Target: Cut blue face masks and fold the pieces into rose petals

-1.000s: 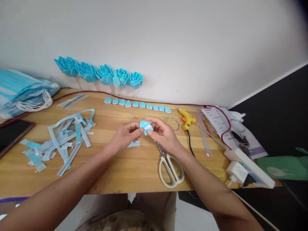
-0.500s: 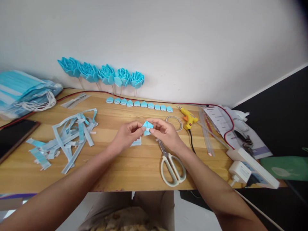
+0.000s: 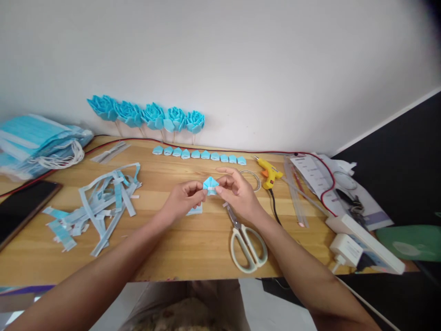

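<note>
Between my two hands is a small folded blue petal with a pointed top and a pale strip across its lower part. My left hand pinches its left edge between thumb and fingers. On the right edge, the thumb and a finger of my right hand grip it, the index finger lifted above. A blue square piece lies on the table beneath my left hand, partly hidden. White-handled scissors lie beside my right wrist. Behind the hands runs a row of several folded blue petals.
Several blue flowers on sticks lean on the wall. At left are stacked face masks, cut strips and a phone. To the right are a tape roll, a yellow glue gun, papers and a power strip.
The folded petal has tilted so its point and front fold show more plainly. My right index finger has risen off its top. The whole view has shifted slightly.
</note>
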### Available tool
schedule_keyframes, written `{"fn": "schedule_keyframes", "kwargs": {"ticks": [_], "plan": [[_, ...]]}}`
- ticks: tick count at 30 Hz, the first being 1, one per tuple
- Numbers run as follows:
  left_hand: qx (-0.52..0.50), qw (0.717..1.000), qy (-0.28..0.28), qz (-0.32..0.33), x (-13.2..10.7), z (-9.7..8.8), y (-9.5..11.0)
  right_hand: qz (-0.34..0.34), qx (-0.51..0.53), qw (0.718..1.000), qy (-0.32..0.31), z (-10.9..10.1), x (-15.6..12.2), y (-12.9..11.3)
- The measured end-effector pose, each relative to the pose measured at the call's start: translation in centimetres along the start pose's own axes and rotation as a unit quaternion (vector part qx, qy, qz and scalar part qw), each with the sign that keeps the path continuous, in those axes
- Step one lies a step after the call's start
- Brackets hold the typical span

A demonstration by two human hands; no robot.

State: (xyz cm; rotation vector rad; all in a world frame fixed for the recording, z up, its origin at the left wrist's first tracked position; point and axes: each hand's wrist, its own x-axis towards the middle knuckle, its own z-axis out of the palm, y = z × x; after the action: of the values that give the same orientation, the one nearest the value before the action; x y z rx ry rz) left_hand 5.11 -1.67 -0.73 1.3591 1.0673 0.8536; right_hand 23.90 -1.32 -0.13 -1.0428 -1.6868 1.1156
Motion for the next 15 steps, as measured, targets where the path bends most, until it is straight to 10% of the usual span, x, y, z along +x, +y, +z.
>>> {"fn": "schedule_keyframes", "kwargs": {"ticks": [15], "plan": [[-0.012, 1.0, -0.005, -0.002, -0.18, -0.08, -0.16, -0.031, -0.016, 0.999, -0.003, 0.09, -0.11, 0.08]]}}
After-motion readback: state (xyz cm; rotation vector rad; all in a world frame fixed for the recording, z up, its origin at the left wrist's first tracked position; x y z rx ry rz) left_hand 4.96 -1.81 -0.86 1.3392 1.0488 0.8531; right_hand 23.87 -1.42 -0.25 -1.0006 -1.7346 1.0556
